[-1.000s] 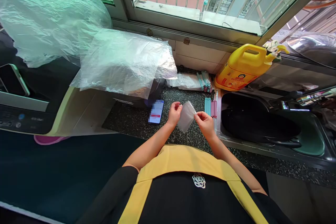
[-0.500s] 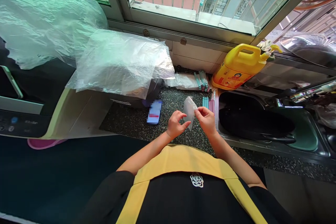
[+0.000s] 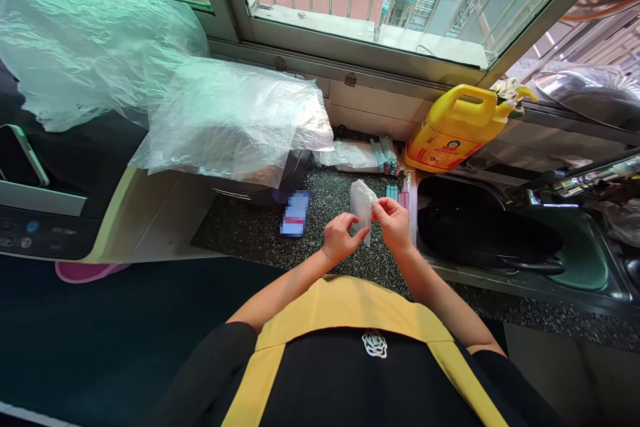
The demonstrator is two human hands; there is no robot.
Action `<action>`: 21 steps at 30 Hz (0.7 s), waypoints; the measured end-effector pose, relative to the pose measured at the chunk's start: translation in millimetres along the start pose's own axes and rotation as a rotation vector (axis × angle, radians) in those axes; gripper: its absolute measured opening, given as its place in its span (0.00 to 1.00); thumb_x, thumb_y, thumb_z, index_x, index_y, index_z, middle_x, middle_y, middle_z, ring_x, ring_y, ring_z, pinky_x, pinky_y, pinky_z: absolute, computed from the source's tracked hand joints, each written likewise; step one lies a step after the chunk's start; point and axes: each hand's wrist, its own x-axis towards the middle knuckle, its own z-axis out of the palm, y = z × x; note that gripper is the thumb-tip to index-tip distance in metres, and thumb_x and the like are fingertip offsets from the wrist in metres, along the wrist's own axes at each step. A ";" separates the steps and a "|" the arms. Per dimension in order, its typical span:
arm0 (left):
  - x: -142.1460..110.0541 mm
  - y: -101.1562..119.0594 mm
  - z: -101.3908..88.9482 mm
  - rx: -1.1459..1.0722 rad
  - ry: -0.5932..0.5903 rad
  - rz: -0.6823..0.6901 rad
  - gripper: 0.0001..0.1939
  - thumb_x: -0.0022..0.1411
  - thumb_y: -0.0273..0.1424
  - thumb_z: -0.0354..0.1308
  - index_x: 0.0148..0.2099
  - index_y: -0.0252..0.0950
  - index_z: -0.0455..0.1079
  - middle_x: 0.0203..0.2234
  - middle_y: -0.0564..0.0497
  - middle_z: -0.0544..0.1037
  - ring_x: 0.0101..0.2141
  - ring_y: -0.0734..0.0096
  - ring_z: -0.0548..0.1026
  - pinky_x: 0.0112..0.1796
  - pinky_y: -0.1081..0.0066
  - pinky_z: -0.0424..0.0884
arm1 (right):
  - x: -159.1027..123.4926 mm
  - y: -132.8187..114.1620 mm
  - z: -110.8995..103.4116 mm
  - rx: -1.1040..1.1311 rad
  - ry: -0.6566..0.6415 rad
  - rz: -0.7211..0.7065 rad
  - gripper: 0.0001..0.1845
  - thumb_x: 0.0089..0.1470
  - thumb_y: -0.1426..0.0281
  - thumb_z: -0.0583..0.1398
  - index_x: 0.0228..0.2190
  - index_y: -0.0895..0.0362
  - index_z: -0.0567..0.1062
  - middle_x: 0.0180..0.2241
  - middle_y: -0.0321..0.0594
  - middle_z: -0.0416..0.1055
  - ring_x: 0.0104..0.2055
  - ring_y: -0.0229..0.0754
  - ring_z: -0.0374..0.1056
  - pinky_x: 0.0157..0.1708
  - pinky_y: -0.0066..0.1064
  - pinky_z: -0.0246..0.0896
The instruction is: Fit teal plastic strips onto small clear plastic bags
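Note:
A small clear plastic bag point(image 3: 360, 203) is held above the dark speckled counter point(image 3: 260, 230). My right hand point(image 3: 395, 223) pinches its right edge at the top. My left hand point(image 3: 340, 240) is just below and left of the bag, thumb and forefinger touching its lower edge. The bag stands upright and is folded narrow between the two hands.
A phone point(image 3: 295, 213) lies on the counter left of my hands. Teal and pink sealing sticks point(image 3: 395, 193) lie by the sink point(image 3: 490, 240). More bags and sticks point(image 3: 365, 153) sit at the wall, next to a yellow jug point(image 3: 460, 127). Large plastic sheets point(image 3: 220, 120) cover appliances at left.
The bag, spread flat between both hands a second ago, is now folded narrow and upright. My left hand let go of its upper corner and dropped to its lower edge.

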 end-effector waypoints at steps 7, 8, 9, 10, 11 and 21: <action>4.4 4.0 1.8 -0.040 -0.027 -0.061 0.06 0.54 0.35 0.55 0.32 0.38 0.69 0.23 0.52 0.70 0.24 0.75 0.65 0.28 0.73 0.58 | 0.2 0.1 4.2 0.074 -0.029 0.025 0.17 0.43 0.54 0.61 0.22 0.55 0.67 0.17 0.32 0.64 0.19 0.34 0.61 0.23 0.29 0.60; 5.2 3.3 2.2 -0.056 -0.028 -0.058 0.06 0.55 0.34 0.54 0.32 0.38 0.69 0.23 0.52 0.70 0.24 0.75 0.64 0.28 0.73 0.58 | 0.6 -0.1 4.5 0.088 -0.032 0.030 0.17 0.43 0.54 0.61 0.22 0.55 0.67 0.17 0.32 0.64 0.19 0.34 0.61 0.23 0.29 0.60; 6.1 2.5 2.4 -0.077 -0.027 -0.055 0.06 0.55 0.33 0.53 0.31 0.38 0.69 0.23 0.52 0.70 0.24 0.75 0.64 0.28 0.73 0.58 | 1.1 -0.4 4.6 0.100 -0.033 0.033 0.17 0.42 0.54 0.61 0.22 0.55 0.67 0.17 0.31 0.64 0.19 0.34 0.62 0.23 0.29 0.60; 6.9 1.7 2.4 -0.102 -0.026 -0.051 0.06 0.55 0.32 0.52 0.29 0.37 0.69 0.23 0.52 0.70 0.24 0.75 0.64 0.28 0.74 0.58 | 1.8 -0.9 4.7 0.110 -0.034 0.035 0.17 0.42 0.54 0.61 0.22 0.55 0.67 0.17 0.31 0.64 0.18 0.34 0.61 0.23 0.29 0.60; 7.8 1.1 2.2 -0.133 -0.024 -0.049 0.07 0.56 0.31 0.52 0.28 0.37 0.68 0.23 0.52 0.69 0.23 0.75 0.64 0.28 0.74 0.58 | 2.7 -1.3 4.7 0.119 -0.033 0.037 0.17 0.42 0.54 0.61 0.22 0.55 0.67 0.17 0.31 0.63 0.18 0.34 0.61 0.23 0.29 0.60; 19.4 8.5 -6.4 -0.575 -0.060 -0.281 0.08 0.47 0.30 0.53 0.20 0.35 0.60 0.15 0.58 0.60 0.20 0.80 0.56 0.24 0.75 0.54 | 13.0 -0.7 2.4 0.088 -0.060 0.069 0.19 0.39 0.52 0.62 0.22 0.55 0.66 0.18 0.31 0.63 0.19 0.33 0.60 0.22 0.28 0.60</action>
